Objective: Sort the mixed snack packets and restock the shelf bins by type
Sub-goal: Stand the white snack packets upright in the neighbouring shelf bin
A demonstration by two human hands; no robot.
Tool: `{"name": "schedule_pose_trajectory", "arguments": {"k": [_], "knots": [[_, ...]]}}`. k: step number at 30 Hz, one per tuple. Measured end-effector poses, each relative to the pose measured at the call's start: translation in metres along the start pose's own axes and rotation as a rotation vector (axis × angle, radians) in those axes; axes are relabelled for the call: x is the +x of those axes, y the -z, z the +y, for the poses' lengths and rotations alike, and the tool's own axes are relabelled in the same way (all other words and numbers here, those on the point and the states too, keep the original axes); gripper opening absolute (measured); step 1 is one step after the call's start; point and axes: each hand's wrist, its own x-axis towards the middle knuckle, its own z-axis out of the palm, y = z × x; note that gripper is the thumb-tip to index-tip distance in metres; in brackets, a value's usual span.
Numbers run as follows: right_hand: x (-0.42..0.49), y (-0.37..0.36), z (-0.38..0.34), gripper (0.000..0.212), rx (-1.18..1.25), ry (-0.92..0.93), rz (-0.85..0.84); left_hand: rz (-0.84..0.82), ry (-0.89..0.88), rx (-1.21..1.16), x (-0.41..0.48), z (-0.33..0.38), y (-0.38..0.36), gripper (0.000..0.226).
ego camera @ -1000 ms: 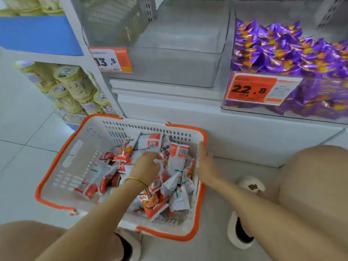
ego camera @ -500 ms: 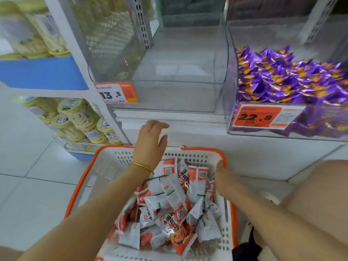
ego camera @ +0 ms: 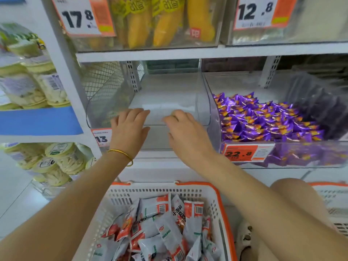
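Clear bin (ego camera: 169,95), left hand (ego camera: 130,129), right hand (ego camera: 187,133) at rim

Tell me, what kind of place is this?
Most likely a snack or grocery shop: orange price tags on clear shelf bins, one heaped with purple wrapped sweets, and a shopping basket of snack packets below.

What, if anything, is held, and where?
No packet. Left hand lies flat on the clear bin at its front rim; right hand touches it too, hold uncertain.
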Motion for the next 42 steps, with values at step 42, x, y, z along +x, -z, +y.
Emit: {"name": "schedule_pose_trajectory", "arguments": {"k": [42], "knots": [[-0.029, -0.009, 0.211, 0.032, -0.034, 0.049, 0.335, 0.124, -0.031, -0.243, 0.037, 0.104, -0.039, 0.048]]}}
